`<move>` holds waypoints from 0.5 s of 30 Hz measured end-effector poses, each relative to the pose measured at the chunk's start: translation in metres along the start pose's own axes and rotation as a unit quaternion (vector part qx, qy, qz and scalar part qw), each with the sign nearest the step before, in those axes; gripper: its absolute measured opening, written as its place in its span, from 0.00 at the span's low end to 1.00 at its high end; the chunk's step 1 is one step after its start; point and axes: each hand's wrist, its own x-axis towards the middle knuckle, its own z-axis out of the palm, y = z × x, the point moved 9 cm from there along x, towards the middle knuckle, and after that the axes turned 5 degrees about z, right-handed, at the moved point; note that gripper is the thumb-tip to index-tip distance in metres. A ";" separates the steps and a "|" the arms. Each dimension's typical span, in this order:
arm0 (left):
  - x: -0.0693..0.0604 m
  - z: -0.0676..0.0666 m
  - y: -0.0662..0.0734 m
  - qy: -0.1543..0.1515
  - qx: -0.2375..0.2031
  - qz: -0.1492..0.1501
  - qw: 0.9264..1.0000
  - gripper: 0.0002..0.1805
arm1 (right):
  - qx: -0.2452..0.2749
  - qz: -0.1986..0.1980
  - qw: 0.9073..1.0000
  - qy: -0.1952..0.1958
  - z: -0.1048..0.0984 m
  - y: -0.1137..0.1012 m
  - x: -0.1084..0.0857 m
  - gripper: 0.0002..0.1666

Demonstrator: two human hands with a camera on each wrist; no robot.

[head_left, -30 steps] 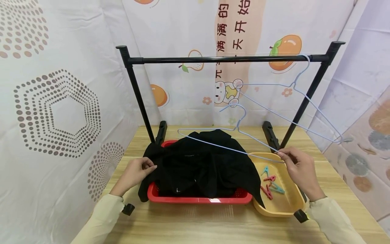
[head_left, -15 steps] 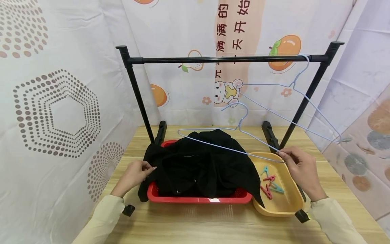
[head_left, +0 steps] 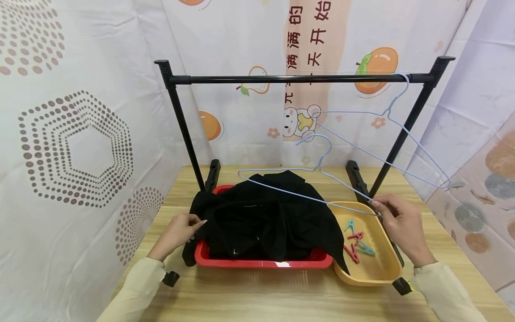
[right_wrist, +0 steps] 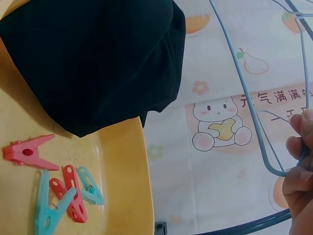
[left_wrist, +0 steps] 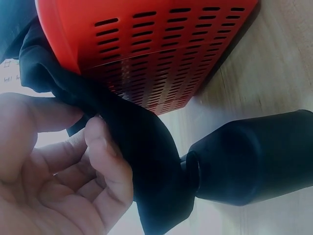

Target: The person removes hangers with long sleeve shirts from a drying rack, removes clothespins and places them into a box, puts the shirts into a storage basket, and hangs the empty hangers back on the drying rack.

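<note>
A black garment (head_left: 249, 223) lies heaped in a red basket (head_left: 263, 264), hanging over its left and right sides. At its left edge my left hand (head_left: 179, 232) pinches the cloth between thumb and forefinger, as the left wrist view shows close up. My right hand (head_left: 402, 223) holds one end of a light blue wire hanger (head_left: 319, 166) by thumb and fingers. That hanger is raised over the garment, with its hook upward and its far end toward the left. The right wrist view shows fingers (right_wrist: 298, 183) around the wire.
A black rack (head_left: 257, 79) stands behind the basket. From its bar's right end hangs another blue wire hanger (head_left: 389, 111). A yellow bin (head_left: 374, 268) with several red and teal clothespins (head_left: 352, 254) sits right of the basket, under a corner of the garment.
My right hand has shifted slightly right, taking the hanger with it, and the hook has swung a little to the right. My left hand stays almost still on the garment.
</note>
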 end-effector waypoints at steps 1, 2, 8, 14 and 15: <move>0.000 0.000 -0.001 -0.001 -0.002 -0.002 1.000 0.12 | 0.000 0.000 1.000 0.001 -0.001 0.001 0.000 0.03; 0.000 0.001 -0.001 -0.001 -0.003 -0.004 1.000 0.12 | -0.002 0.001 1.000 0.001 -0.002 0.001 -0.001 0.04; -0.001 0.002 -0.003 -0.003 -0.011 -0.006 1.000 0.13 | -0.009 0.012 1.000 0.001 -0.006 0.005 -0.002 0.07; -0.001 0.002 -0.004 -0.005 -0.014 0.003 1.000 0.13 | -0.005 0.017 1.000 0.007 -0.013 0.007 -0.003 0.08; -0.001 0.002 -0.004 -0.005 -0.013 0.004 1.000 0.13 | -0.004 0.018 1.000 0.008 -0.015 0.008 -0.003 0.08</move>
